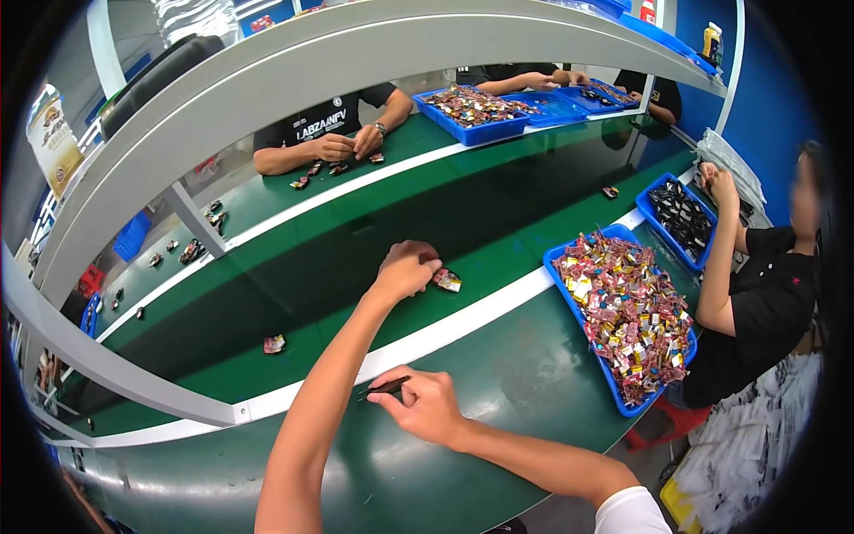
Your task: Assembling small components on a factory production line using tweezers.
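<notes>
My left hand (409, 270) reaches out over the green conveyor belt, its fingers closed at the edge of a small red, white and yellow piece (447, 281). The fingertips partly cover that piece's near end. Closer to me, my right hand (425, 405) is closed around black tweezers (390, 385), whose thin tips point left above the green worktable (525, 383). Another small red and white piece (274, 343) lies on the belt to the left of my left forearm.
To the right stands a blue tray (633, 411) heaped with similar pieces; beyond it, another blue tray (707, 260) holds black parts. A white rail (480, 316) separates table and belt. Overhead runs a grey beam (356, 53). Co-workers sit across the belt and at my right.
</notes>
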The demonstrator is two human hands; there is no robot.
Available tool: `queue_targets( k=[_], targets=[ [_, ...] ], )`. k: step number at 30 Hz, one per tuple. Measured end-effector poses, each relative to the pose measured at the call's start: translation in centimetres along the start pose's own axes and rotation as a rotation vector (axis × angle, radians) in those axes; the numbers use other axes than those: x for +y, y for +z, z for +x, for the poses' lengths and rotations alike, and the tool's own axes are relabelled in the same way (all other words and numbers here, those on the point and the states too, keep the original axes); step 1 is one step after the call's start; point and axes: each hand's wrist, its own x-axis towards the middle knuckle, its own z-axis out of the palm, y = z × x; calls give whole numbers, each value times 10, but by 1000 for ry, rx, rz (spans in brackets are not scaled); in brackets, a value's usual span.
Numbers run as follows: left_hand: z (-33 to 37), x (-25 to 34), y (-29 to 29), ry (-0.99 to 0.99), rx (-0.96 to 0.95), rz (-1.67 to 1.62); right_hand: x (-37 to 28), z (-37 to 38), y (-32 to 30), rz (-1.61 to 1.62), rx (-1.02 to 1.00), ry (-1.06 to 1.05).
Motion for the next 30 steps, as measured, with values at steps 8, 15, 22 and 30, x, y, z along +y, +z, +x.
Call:
queue_targets(
  k=[8, 15, 22, 30],
  targets=[
    [13, -18, 11, -43, -16, 8, 3, 3, 4, 46, 70, -50],
    [-43, -23, -18, -162, 84, -310, 6, 1, 8, 112, 64, -76],
    [-164, -47, -24, -162, 509, -557, 4, 1, 1, 273, 7, 236],
    [-243, -44, 18, -156, 711, -823, -10, 8, 0, 620, -18, 435]
  ],
)
